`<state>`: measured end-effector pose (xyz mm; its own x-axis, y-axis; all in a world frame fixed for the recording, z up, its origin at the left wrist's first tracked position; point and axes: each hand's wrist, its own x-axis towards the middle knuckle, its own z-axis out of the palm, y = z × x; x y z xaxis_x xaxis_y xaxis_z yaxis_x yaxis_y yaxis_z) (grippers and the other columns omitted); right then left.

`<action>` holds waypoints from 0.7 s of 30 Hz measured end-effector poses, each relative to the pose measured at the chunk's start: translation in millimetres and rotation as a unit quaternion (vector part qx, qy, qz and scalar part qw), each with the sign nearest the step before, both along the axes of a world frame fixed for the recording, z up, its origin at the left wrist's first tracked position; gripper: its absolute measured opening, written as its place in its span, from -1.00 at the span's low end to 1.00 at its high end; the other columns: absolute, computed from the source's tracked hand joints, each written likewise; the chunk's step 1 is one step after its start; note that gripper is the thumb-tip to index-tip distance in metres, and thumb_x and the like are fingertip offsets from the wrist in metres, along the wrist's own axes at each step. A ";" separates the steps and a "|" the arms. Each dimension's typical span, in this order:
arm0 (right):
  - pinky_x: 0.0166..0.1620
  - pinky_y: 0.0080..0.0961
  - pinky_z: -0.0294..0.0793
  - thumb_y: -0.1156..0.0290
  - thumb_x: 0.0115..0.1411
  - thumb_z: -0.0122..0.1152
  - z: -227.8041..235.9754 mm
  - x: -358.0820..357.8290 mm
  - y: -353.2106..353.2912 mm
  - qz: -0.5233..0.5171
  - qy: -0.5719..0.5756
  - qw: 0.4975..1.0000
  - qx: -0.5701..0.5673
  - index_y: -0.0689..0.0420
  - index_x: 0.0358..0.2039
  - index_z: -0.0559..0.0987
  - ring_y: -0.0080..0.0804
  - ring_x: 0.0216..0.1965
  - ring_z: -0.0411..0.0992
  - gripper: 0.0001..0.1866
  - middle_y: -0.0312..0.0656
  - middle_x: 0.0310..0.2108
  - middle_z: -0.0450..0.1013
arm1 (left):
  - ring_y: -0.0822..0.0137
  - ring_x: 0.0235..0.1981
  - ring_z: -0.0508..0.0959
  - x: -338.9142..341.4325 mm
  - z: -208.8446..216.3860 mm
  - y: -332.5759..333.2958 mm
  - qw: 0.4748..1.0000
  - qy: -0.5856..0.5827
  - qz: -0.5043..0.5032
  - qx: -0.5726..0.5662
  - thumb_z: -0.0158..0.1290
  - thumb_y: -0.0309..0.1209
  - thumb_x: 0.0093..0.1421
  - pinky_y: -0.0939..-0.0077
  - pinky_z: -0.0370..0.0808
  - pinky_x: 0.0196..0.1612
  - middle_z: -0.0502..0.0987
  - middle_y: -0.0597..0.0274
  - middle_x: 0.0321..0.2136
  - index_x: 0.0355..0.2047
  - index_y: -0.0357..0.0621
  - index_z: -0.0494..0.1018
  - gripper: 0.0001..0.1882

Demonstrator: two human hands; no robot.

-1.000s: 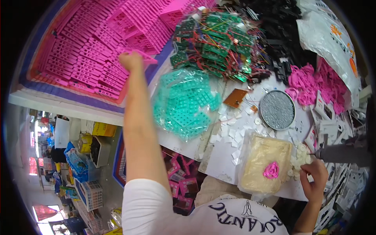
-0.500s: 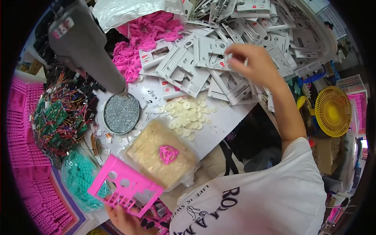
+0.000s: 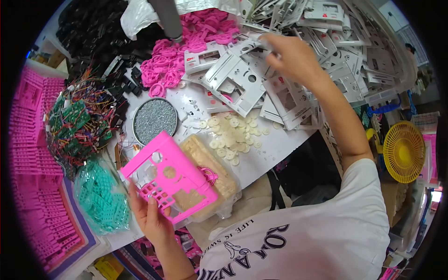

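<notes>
My left hand [image 3: 151,219] grips a bright pink plastic panel [image 3: 170,175] by its lower left edge, thumb in front. The panel has round holes, a grid of small slots and a large window. It is tilted over a plastic-wrapped tan block [image 3: 219,182], on which a pink ring-shaped part [image 3: 208,176] is partly covered. At the heap of white plastic panels [image 3: 294,102], my right hand [image 3: 284,53] pinches the edge of a tilted white panel [image 3: 247,45], blurred at the fingertips. Another white panel with a square window [image 3: 237,83] lies just in front.
A round tin of small screws [image 3: 155,120] stands beside scattered cream discs [image 3: 231,135]. Pink ring parts [image 3: 163,67] lie behind, below a hanging grey tool [image 3: 165,18]. To the left are wired circuit boards [image 3: 70,121], a bag of teal parts [image 3: 102,200] and stacked pink panels [image 3: 37,154].
My left hand has raised the pink panel up and right, over the wrapped block. My right hand has moved slightly up and left, tilting a white panel. The grey tool appears higher.
</notes>
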<state>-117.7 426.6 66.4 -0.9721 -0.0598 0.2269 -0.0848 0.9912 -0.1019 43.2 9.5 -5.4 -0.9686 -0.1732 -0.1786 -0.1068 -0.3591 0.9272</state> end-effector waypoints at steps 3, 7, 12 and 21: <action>-0.18 -0.10 0.51 0.48 0.01 0.19 7.5 9.1 -20.7 0.045 0.256 0.950 -0.173 0.12 -0.27 0.58 0.02 -0.24 0.57 -0.78 -0.08 -0.38 0.57 | 0.31 -0.06 0.57 -7.4 -3.7 11.7 0.998 -0.028 -0.030 0.046 -0.02 -0.52 0.38 0.64 0.52 -0.34 0.43 0.07 0.14 0.43 -0.23 0.12 -0.37; 0.06 0.02 0.36 0.44 -0.02 0.23 53.7 47.2 -68.4 0.376 0.189 0.889 -0.182 0.07 -0.34 0.61 -0.10 -0.12 0.53 -0.82 -0.21 -0.34 0.56 | 0.26 0.10 0.48 -17.1 -15.8 11.4 0.983 -0.038 -0.097 0.151 -0.12 -0.06 0.47 0.40 0.53 -0.04 0.39 0.08 0.19 0.43 -0.22 0.11 -0.33; 0.33 0.46 0.02 0.30 -0.05 0.22 47.3 98.4 -195.1 0.623 -0.080 0.775 -0.074 0.03 -0.47 0.57 -0.13 0.22 0.34 -0.87 -0.24 -0.21 0.43 | 0.20 0.18 0.45 -6.7 11.5 36.5 0.650 0.233 -0.236 0.684 -0.21 0.12 0.44 0.23 0.46 0.11 0.42 0.09 0.18 0.37 -0.19 0.22 -0.27; 0.34 -0.01 0.23 0.24 0.05 0.42 -22.2 100.1 -224.1 0.355 0.078 0.825 -0.433 0.20 0.41 0.15 0.08 0.27 0.28 -0.03 0.12 0.25 0.29 | 0.12 0.18 0.46 23.7 -24.3 -57.6 0.970 -0.089 0.031 0.224 -0.09 -0.30 0.44 0.09 0.45 0.19 0.38 0.00 0.23 0.38 -0.18 0.19 -0.46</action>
